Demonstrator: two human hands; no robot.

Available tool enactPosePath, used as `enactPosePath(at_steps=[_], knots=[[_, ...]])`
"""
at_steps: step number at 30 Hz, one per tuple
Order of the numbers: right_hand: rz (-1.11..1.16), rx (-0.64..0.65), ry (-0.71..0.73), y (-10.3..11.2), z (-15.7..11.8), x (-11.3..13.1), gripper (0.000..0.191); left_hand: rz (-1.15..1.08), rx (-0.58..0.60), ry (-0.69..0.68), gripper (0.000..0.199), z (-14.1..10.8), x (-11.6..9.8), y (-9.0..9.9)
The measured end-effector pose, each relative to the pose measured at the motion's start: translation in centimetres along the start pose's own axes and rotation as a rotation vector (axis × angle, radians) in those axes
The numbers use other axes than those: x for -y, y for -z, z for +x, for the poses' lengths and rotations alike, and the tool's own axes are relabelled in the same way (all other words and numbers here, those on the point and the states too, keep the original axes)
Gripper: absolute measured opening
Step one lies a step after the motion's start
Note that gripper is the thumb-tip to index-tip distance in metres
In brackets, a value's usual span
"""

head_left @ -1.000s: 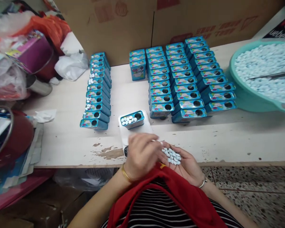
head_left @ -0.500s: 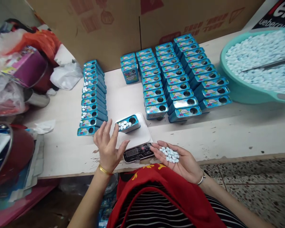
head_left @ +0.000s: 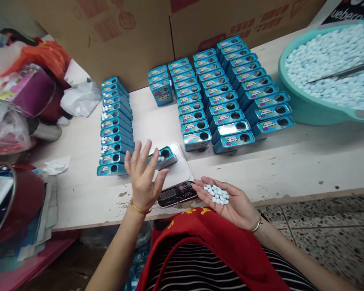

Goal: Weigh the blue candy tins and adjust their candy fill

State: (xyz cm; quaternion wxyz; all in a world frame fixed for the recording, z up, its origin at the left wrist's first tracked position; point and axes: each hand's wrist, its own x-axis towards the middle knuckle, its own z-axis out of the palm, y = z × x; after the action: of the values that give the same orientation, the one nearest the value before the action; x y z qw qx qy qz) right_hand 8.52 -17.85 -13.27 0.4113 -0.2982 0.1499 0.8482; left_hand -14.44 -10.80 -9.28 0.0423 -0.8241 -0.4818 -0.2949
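Observation:
My left hand (head_left: 144, 173) is raised with fingers spread, holding nothing, just in front of a blue candy tin (head_left: 170, 160). That tin rests on the white plate of a kitchen scale (head_left: 183, 163). Several small candies lie on its top beside a dark round opening; my fingers hide its left part. Below the plate sits the scale's black panel, its display too blurred to read. My right hand (head_left: 236, 206) is palm up and cupped to the right of the scale, carrying a small pile of pale blue candies (head_left: 217, 195).
A row of blue tins (head_left: 111, 133) stands at left, some with candies on top. More rows of tins (head_left: 227, 105) stand right of centre. Beyond them, a teal basin (head_left: 318, 111) holds candies and a dark long tool. Behind is a cardboard box (head_left: 151, 44); bags (head_left: 80, 99) lie left.
My left hand has moved slightly right and now covers more of the tin on the scale. My right hand stays nearly still with its candies. The camera view has shifted a little.

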Motion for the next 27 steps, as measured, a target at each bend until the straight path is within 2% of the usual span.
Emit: enactPosePath(at_steps=[8,12,21,27], knots=[[-0.018,0.033,-0.006,0.3,0.1,0.2,0.028,0.041,-0.104,0.141,0.041,-2.5,1.3,2.0],[-0.032,0.048,-0.012,0.4,0.1,0.3,0.027,0.057,-0.099,0.157,0.043,-3.3,1.5,2.3],[-0.008,0.041,0.008,0.4,0.0,0.0,0.028,0.072,0.019,0.065,0.052,-3.5,0.2,0.6],[-0.006,-0.009,0.001,-0.2,-0.1,0.0,0.028,0.110,0.056,0.033,0.048,-2.0,-0.9,-0.5]])
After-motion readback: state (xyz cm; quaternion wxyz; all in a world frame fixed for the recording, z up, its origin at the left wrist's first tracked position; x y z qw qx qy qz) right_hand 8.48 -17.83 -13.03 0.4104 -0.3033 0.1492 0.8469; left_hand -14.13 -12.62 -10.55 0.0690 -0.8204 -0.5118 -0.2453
